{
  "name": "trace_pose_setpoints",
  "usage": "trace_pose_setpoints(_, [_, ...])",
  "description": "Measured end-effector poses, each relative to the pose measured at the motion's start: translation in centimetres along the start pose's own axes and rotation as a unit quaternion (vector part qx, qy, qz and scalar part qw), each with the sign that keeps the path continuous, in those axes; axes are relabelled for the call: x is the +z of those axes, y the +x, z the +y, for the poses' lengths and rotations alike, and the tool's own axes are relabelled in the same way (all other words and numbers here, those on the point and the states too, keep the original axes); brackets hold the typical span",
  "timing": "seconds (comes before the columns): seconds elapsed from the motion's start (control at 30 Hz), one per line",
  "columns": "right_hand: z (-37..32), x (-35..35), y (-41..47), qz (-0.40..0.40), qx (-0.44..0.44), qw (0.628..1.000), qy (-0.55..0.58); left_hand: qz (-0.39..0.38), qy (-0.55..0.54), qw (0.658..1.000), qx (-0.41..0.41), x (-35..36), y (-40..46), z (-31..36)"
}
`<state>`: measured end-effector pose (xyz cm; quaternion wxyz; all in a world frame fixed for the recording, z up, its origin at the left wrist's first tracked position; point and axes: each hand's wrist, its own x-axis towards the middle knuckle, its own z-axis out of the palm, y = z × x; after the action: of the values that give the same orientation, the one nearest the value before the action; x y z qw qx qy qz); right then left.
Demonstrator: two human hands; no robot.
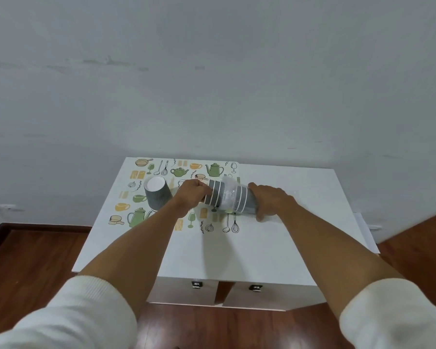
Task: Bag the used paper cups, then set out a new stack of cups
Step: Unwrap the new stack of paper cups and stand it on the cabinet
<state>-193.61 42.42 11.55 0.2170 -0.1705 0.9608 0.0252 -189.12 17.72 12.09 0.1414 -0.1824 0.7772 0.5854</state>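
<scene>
Fingers of both hands curl round a sideways stack of grey paper cups [230, 200] in clear plastic wrap — left hand [192, 195], right hand [269, 197] — above the white bench [275, 248]; another upturned grey cup stack [157, 195] stands left.

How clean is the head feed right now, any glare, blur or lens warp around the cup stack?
Head view: light is soft and even, with only faint shadows under the forearms; wide-angle warp bows the white cabinet top and stretches the sleeves; the clear plastic bag throws small highlights that hide some of the grey paper cup stack; the left hand and right hand look slightly soft.
</scene>
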Motion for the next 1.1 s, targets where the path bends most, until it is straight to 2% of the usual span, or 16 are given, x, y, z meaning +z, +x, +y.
trace_pose_setpoints(0.17, [-0.1, -0.2, -0.3, -0.011, 0.069, 0.996, -0.051, -0.012, 0.008, 1.0, 0.001, 0.4, -0.6, 0.5])
trace_pose_setpoints(0.5, [1.2, -0.6, -1.0, -0.007, 0.087, 0.996, 0.013, -0.022, 0.015, 1.0, -0.004, 0.1, -0.8, 0.4])
trace_pose_setpoints(0.6, [1.2, -0.5, -0.9, -0.028, 0.094, 0.995, 0.0, -0.015, 0.059, 0.998, 0.035, 0.2, -0.6, 0.0])
trace_pose_setpoints(0.7, [0.5, -1.0, -0.6, -0.034, 0.046, 0.997, -0.051, -0.017, 0.235, 0.961, 0.143, 0.4, -0.5, 0.3])
trace_pose_setpoints(0.77, [-0.6, -1.7, -0.2, -0.027, -0.01, 0.999, -0.021, -0.05, 0.365, 0.91, 0.189, 0.5, -0.3, 0.6])
trace_pose_setpoints(0.83, [-1.6, -1.9, 0.2, -0.021, -0.036, 0.999, 0.025, -0.056, 0.447, 0.869, 0.206, 0.7, 0.0, 0.6])
trace_pose_setpoints(0.93, [-2.3, -0.6, 0.2, 0.004, -0.039, 0.996, 0.076, -0.038, 0.468, 0.857, 0.211, 1.5, 0.1, 0.8])
trace_pose_setpoints(1.1, [-2.8, 1.1, 0.2, 0.064, -0.058, 0.992, 0.094, -0.034, 0.493, 0.842, 0.217, 2.0, 0.4, 0.5])
